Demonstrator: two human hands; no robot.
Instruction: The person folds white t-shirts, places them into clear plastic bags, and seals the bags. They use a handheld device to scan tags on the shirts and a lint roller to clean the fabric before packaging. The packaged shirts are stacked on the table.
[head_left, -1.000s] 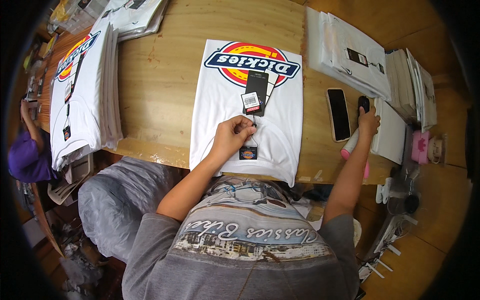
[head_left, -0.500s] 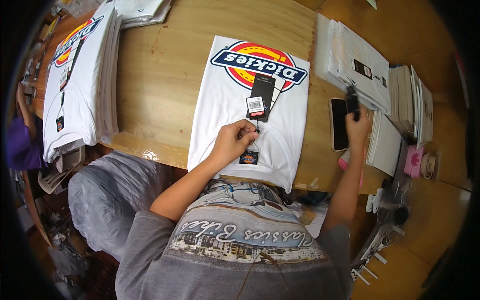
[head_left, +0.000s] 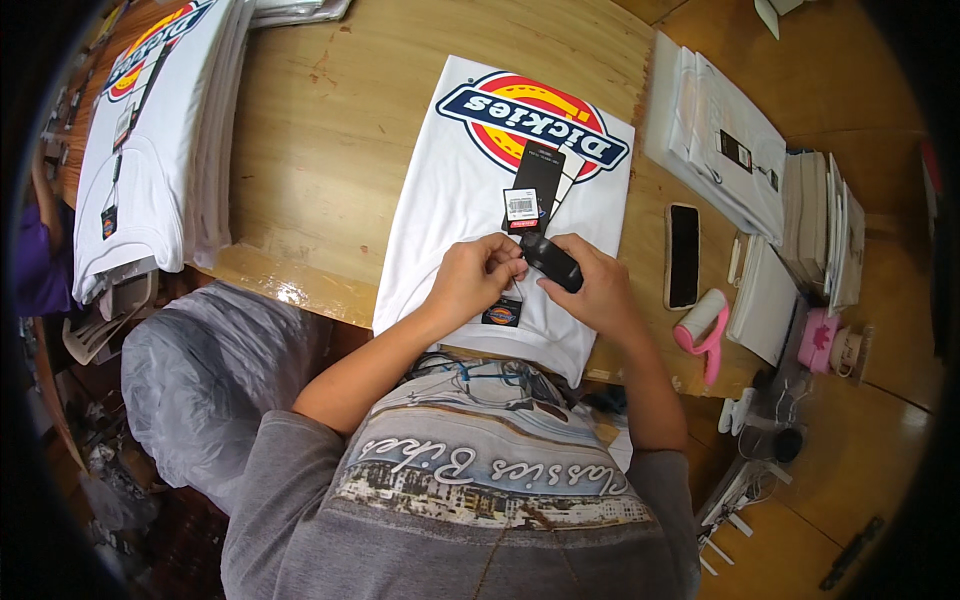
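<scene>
We are holding a small black tagging tool (head_left: 551, 262) in our right hand (head_left: 598, 290), fingers curled closed around it, over the neck end of a white printed T-shirt (head_left: 470, 190) lying flat at the near edge of the worktop (head_left: 330, 150). Our left hand (head_left: 472, 280) is pinching the shirt's collar just beside the tool's tip, fingers closed on the fabric. Black hang tags (head_left: 533, 185) are lying on the shirt just beyond our hands. A dark phone (head_left: 683, 255) and a pink lint roller (head_left: 703, 328) are lying toward the right edge.
</scene>
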